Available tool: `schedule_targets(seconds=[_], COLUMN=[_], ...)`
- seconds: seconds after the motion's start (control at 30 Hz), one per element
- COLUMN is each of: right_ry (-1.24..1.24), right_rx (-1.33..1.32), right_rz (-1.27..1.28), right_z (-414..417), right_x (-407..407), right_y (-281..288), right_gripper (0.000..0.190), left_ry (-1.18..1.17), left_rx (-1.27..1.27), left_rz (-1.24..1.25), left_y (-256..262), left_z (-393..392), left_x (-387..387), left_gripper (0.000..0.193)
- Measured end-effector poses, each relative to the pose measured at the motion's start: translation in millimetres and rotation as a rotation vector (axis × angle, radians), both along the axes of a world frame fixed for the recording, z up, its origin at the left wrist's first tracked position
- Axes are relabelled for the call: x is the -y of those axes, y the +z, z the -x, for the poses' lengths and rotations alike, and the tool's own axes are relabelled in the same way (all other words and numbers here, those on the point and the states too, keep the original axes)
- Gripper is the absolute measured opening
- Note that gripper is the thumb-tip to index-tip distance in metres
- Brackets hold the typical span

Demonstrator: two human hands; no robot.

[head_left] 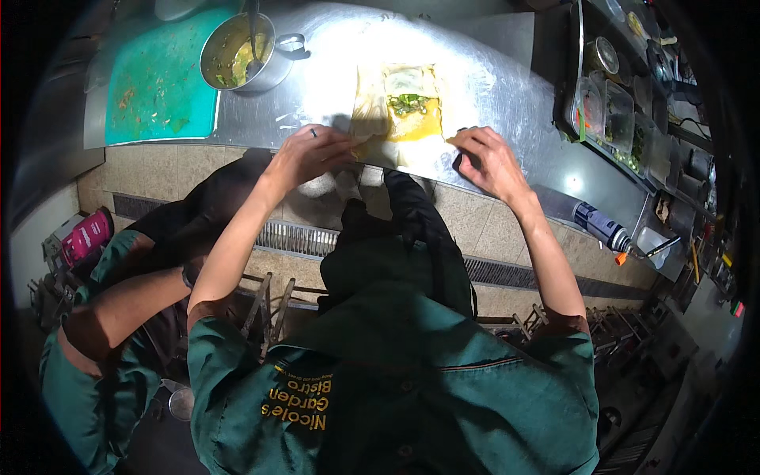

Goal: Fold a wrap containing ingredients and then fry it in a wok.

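Observation:
A thin pastry or dough sheet (369, 98) lies on the steel counter before me, its left side folded and wrinkled. Yellow-orange liquid, perhaps egg, (418, 123) spreads over its middle, with a heap of chopped greens (409, 103) on top. My left hand (312, 153), a dark ring on one finger, pinches the sheet's near left edge. At the near right corner is my right hand (490, 160), fingers bent and fingertips at the sheet's edge. Its thumb stands apart from the fingers, and whether they grip the sheet is unclear. Glare washes out part of the sheet.
A steel pot (237, 53) with a ladle (254, 65) holds a yellow-green mix, beside a green cutting board (160, 83). Plastic tubs (617, 110) stand at the right. A gas torch canister (599, 224) lies near the counter's right end. Another person's arm (136, 303) is at my left.

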State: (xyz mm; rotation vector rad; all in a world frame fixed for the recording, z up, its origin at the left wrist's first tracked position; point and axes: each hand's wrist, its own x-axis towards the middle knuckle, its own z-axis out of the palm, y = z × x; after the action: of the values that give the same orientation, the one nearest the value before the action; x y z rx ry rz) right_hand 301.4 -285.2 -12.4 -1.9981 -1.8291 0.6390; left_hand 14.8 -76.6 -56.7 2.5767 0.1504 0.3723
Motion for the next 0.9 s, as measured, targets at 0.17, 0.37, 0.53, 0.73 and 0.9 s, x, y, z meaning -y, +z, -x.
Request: schedule_targets(seconds=[0.17,0.37,0.53,0.73,0.9], right_ry=[0.095,0.181,0.116,-0.290,-0.446], right_rx=[0.074,0.055,-0.033,-0.342,-0.518], right_rz=[0.040,0.043,-0.041,0.033,0.003], right_z=[-2.5,-17.5,-19.4,-15.2,-14.5], right_x=[-5.1,-9.4,-17.2,-22.0,-27.4], right_y=[3.4,-12.0,-16.8,-20.8,-37.1], right_gripper=[0.029,0.016,0.013,0.015,0.018], left_ry=[-0.095,-0.135,0.112,0.398,0.299], left_rx=[0.027,-0.006,0.043,0.046,-0.004], left_rz=[-0.022,-0.171,0.169,0.537,0.538], left_y=[-11.8,-11.2,0.9,8.6,13.3], left_z=[-4.0,-16.8,-24.5,-41.6,-42.8], left_x=[3.0,12.3,21.4,10.9,0.0], left_gripper=[0.031,0.038,0.024,0.017,0.019])
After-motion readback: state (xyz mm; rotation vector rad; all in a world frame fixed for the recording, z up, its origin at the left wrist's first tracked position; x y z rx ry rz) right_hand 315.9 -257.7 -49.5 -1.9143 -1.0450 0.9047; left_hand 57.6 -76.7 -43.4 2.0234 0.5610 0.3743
